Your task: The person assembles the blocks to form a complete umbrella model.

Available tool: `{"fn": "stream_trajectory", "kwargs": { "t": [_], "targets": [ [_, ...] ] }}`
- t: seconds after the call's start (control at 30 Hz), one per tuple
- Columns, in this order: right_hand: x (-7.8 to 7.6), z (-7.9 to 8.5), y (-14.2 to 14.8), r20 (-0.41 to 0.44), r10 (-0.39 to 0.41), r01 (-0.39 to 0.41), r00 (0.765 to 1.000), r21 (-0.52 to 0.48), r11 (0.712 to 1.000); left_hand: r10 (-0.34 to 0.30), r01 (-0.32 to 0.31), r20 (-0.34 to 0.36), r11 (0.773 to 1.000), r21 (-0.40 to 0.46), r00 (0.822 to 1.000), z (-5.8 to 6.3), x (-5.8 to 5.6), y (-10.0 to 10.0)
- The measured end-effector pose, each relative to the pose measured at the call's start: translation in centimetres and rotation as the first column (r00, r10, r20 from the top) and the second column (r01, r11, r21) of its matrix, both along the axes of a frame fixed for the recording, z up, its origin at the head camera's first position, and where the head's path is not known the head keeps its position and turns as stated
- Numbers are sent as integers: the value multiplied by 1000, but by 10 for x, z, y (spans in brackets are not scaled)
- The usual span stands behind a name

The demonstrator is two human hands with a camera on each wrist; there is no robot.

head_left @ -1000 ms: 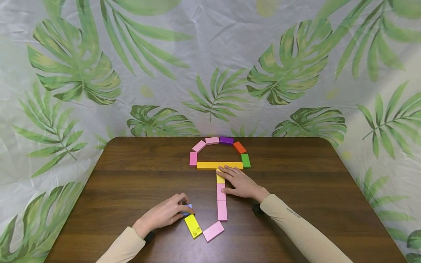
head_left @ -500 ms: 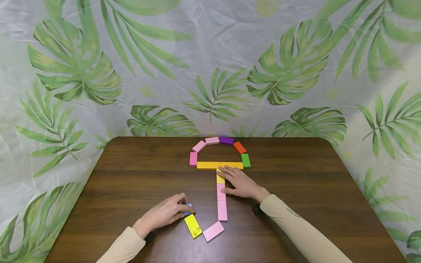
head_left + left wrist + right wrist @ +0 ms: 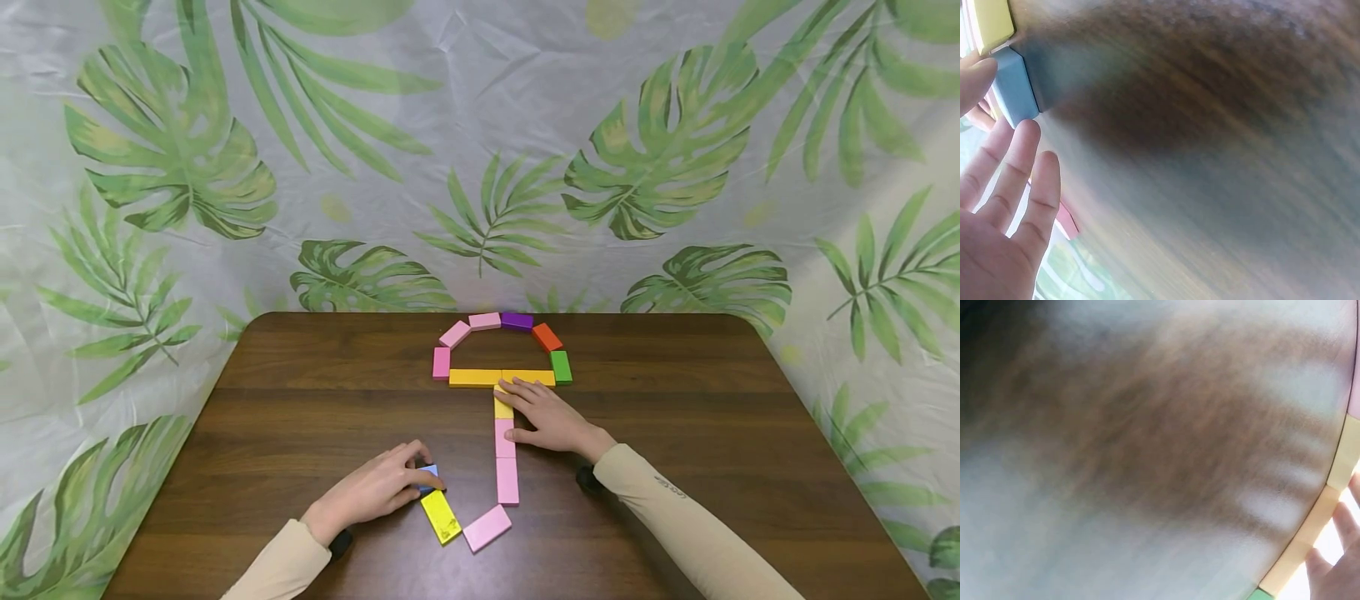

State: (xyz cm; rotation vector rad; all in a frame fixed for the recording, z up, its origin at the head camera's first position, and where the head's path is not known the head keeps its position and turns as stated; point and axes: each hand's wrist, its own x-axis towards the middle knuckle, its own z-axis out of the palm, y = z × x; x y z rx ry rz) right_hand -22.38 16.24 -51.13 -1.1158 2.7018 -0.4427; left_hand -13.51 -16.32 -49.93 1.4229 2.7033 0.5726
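My left hand (image 3: 375, 485) pinches a blue block (image 3: 1017, 84) between thumb and fingertips. That block sits on the table at the upper end of a bright yellow block (image 3: 441, 517). A tilted pink block (image 3: 487, 528) meets the yellow one's lower corner. My right hand (image 3: 551, 419) rests flat, fingers extended, over the top of an upright column. In that column a yellow block (image 3: 502, 407), partly covered, stands above a pink block (image 3: 505, 448) and another pink block (image 3: 507, 482). My right thumb touches the upper pink one.
Two orange-yellow blocks (image 3: 475, 378) form a bar above the column. Over it curves an arch of several blocks, among them a purple block (image 3: 517, 322), a red-orange block (image 3: 547, 337) and a green block (image 3: 561, 367). Behind the brown wooden table (image 3: 675, 500) hangs a leaf-print cloth (image 3: 510, 100).
Both hands stay in nearly the same places. The left fingers shift the blue block only very slightly, and the other blocks keep their layout.
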Motion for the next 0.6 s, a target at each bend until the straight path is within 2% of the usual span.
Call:
{"fn": "stream_trajectory", "kwargs": {
  "t": [0.33, 0.6],
  "targets": [
    [-1, 0, 1, -2, -2, 2, 1000, 2, 1000, 7, -6, -19, 999, 52, 1000, 5, -5, -4],
    [0, 4, 1, 35, -38, 38, 999, 3, 999, 68, -70, 51, 996, 51, 996, 17, -16, -8]
  ]
}}
